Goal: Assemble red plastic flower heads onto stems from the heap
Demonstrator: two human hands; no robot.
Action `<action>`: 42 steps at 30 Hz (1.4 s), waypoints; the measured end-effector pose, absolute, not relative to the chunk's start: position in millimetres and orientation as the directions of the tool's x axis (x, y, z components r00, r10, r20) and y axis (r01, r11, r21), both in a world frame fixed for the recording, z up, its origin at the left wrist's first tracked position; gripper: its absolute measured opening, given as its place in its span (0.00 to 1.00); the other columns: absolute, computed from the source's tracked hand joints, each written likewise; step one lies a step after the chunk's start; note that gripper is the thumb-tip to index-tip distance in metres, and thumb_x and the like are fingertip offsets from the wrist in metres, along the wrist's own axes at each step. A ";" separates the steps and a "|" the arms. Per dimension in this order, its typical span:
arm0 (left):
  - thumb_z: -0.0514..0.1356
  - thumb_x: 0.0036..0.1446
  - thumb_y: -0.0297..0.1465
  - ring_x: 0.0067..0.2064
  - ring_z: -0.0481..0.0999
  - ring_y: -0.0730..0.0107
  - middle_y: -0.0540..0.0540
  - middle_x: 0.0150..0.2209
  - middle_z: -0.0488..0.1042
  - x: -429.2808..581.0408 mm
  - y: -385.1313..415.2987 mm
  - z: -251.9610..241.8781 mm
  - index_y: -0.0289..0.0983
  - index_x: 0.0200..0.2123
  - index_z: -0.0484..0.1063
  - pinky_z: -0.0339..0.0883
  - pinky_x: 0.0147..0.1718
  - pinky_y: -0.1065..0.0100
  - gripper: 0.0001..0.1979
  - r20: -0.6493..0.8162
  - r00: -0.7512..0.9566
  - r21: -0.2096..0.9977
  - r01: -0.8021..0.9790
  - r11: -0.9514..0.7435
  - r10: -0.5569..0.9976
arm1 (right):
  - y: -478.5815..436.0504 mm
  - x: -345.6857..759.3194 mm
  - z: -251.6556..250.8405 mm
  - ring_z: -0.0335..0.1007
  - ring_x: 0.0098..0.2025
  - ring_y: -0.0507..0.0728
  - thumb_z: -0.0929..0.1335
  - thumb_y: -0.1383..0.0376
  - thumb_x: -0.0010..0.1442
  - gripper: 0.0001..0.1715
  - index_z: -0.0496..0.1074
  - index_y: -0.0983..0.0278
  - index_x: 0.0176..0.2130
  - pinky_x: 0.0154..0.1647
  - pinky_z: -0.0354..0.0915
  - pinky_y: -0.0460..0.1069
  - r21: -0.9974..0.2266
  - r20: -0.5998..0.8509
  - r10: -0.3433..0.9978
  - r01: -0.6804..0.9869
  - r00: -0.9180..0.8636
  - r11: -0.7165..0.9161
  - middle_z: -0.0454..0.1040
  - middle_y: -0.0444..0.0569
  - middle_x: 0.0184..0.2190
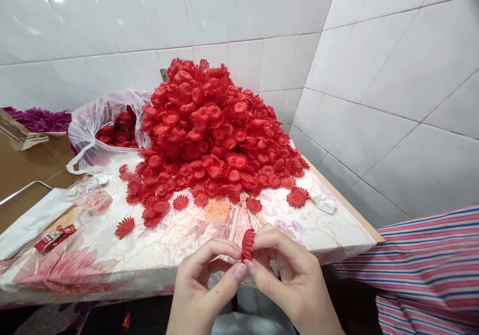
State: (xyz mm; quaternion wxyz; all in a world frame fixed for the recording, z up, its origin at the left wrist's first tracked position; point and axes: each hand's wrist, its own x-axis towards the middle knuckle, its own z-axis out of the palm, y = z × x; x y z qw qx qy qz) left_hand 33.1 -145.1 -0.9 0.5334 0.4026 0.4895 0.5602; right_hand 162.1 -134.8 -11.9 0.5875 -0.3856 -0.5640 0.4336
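Note:
Between my two hands, at the front edge of the table, is a small red artificial flower (247,245), turned edge-on with its petals folded together. My left hand (209,280) pinches it from the left with thumb and forefinger. From the right, the thumb and fingers of my right hand (288,275) grip the same flower. Just beyond my hands, single red flowers lie on the cloth, and behind them rises a large heap of red artificial flowers (213,130). Thin pale sticks (235,223) lie partly hidden behind my fingers.
A plastic bag (86,125) of darker red flowers leans left of the heap. Near it are a clear plastic cup (88,195), a red wrapper (55,238) and a cardboard box (33,165). Crumpled white plastic (325,203) lies at right, beside a striped cloth (430,260). Tiled walls stand behind.

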 end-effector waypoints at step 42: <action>0.71 0.41 0.32 0.30 0.78 0.68 0.50 0.27 0.79 35.7 -154.1 2.1 0.43 0.26 0.80 0.71 0.28 0.77 0.05 0.127 -0.190 0.989 -0.057 -0.140 0.974 | -134.2 171.1 -13.7 0.65 0.26 0.52 0.68 0.77 0.54 0.12 0.73 0.60 0.31 0.25 0.64 0.46 -0.804 0.585 0.806 0.067 -0.091 0.591 0.71 0.45 0.28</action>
